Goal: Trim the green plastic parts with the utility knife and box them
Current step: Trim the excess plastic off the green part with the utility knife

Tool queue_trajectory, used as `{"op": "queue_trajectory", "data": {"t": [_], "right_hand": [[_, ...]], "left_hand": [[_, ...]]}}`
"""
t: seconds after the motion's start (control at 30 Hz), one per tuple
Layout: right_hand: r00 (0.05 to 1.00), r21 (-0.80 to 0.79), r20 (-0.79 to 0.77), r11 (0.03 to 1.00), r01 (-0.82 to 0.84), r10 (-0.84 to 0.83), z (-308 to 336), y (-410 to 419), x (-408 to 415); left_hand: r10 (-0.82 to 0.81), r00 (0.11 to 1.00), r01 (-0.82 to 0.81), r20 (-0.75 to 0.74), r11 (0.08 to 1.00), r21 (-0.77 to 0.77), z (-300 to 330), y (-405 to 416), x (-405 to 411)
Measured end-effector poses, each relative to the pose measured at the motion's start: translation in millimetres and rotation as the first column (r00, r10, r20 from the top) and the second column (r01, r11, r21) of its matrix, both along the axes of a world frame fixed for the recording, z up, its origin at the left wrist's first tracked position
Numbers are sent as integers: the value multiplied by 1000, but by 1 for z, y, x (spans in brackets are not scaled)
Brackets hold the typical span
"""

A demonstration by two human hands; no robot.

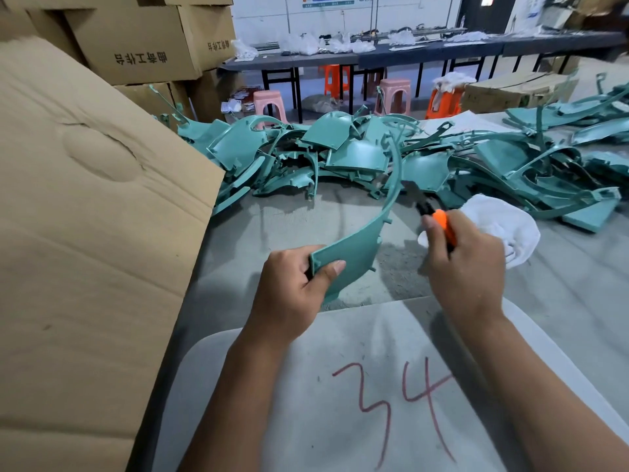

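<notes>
A curved green part (357, 240) arcs up from the table's (561, 301) middle, its broad end pinched between thumb and fingers of the left hand (289, 294), a hold that seems meant to steady the strip and turn its edge toward the blade. At two o'clock of that hand, the right hand (466, 267) wraps one orange knife (439, 219), its tip touching or just beside the part's outer edge; trimming looks under way. From eleven to two o'clock lies a pile (340, 155) of parts too tangled to count. One white cloth (503, 229) sits behind the knife hand. A box flap (85, 199) leans at nine o'clock, close for packing. Four stools (269, 103) stand beyond.
</notes>
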State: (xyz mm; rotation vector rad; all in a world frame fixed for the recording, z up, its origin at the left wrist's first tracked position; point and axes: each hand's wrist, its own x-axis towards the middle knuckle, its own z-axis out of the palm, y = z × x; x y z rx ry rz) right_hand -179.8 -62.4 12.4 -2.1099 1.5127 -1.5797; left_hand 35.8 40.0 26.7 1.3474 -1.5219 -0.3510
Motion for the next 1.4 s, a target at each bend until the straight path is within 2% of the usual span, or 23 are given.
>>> {"op": "queue_trajectory", "data": {"t": [0.07,0.13,0.23,0.3,0.37,0.4,0.5,0.57,0.63,0.7,0.73,0.8,0.9,1.0,1.1,1.2,1.3,1.4], "right_hand": [[990,68,-6,987,144,-144,-1,-6,-8],[987,70,23,985,159,-161,0,-5,-8],[999,-73,54,997,7,-3,5,10,1],[987,-178,-24,971,-161,160,7,18,8],[956,-181,-120,941,-285,267,8,22,14],[953,-172,-145,942,-288,265,9,22,16],[986,-137,-108,980,-140,126,8,12,9],[995,41,-89,999,-36,39,4,1,0],[980,244,-195,966,90,-42,1,-7,-6],[957,291,-278,942,167,-83,-2,-8,-6],[966,278,-240,947,163,-96,-3,-6,-4],[990,235,-92,964,127,-108,-4,-3,0],[998,76,26,996,49,-51,-4,6,7],[983,-8,-38,984,-178,177,1,22,20],[915,14,-228,941,-338,332,2,33,33],[879,52,-265,916,-397,396,4,35,35],[874,36,-285,916,-401,394,6,35,30],[916,23,-231,943,-331,327,5,27,20]], "left_hand": [[-49,996,52,-67,998,38,1,2,1],[-54,991,62,-120,996,70,1,4,3],[-28,990,38,-138,996,75,3,6,7],[-15,990,26,-137,997,79,4,6,10],[-17,991,32,-133,994,109,7,7,13],[-23,991,41,-134,991,128,8,8,17],[-69,990,89,-127,982,167,12,13,32],[-109,984,134,-144,975,175,13,16,43],[-161,968,194,-191,966,169,13,19,49],[-179,947,226,-266,961,159,12,20,52],[-167,938,222,-304,963,155,11,20,54],[-90,929,145,-360,981,129,10,19,57],[137,908,-127,-395,991,52,7,12,58],[261,879,-289,-399,957,-11,6,7,49],[197,929,-219,-315,975,-36,7,7,46],[75,981,-96,-177,989,-110,8,8,44],[171,968,-207,-185,958,-199,10,6,38],[272,919,-328,-287,929,-173,12,5,40]]}}
